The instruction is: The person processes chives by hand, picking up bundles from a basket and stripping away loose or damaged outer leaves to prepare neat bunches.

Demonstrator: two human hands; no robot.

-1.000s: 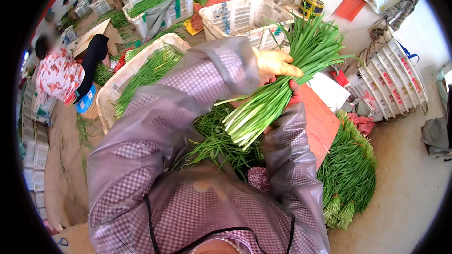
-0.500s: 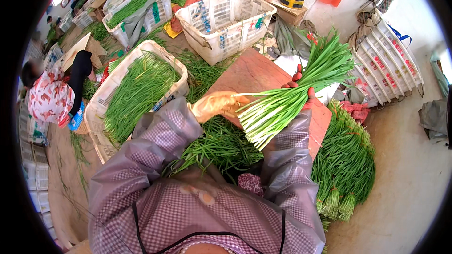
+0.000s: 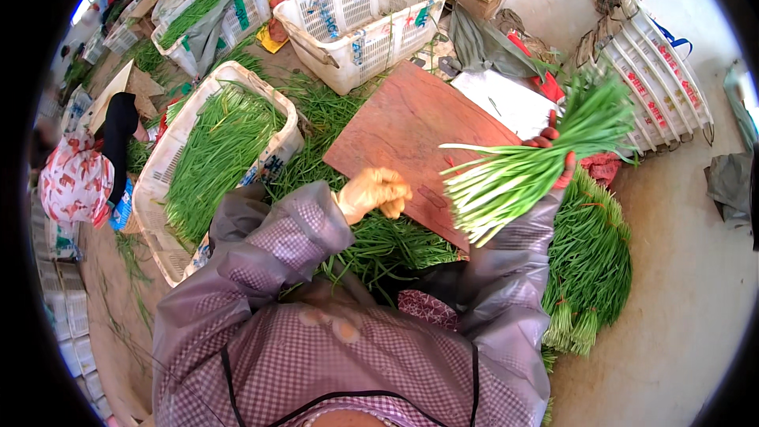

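Note:
My right hand (image 3: 560, 160) is closed round the middle of a bunch of garlic chives (image 3: 506, 182), holding it above the right edge of a reddish-brown board (image 3: 419, 130). The pale stalk ends point left toward me, and the green leaves fan out to the upper right. One stalk sticks out sideways from the pale end. My left hand (image 3: 373, 192), in a yellowish glove, hovers by the board's near-left edge, apart from the bunch. Its fingers are curled in, and nothing shows between them. Loose chives (image 3: 395, 245) lie below, in front of my lap.
Tied chive bundles (image 3: 589, 261) stand right of my right arm. A white crate of chives (image 3: 229, 154) is at my left, with another white crate (image 3: 360, 28) beyond the board. A white sheet (image 3: 502, 99) lies at the board's far edge. Another person (image 3: 79, 178) crouches far left.
My right hand has carried the chive bunch to the right, away from my left hand. The left glove has drawn its fingers in and parted from the stalk ends. More of the board shows.

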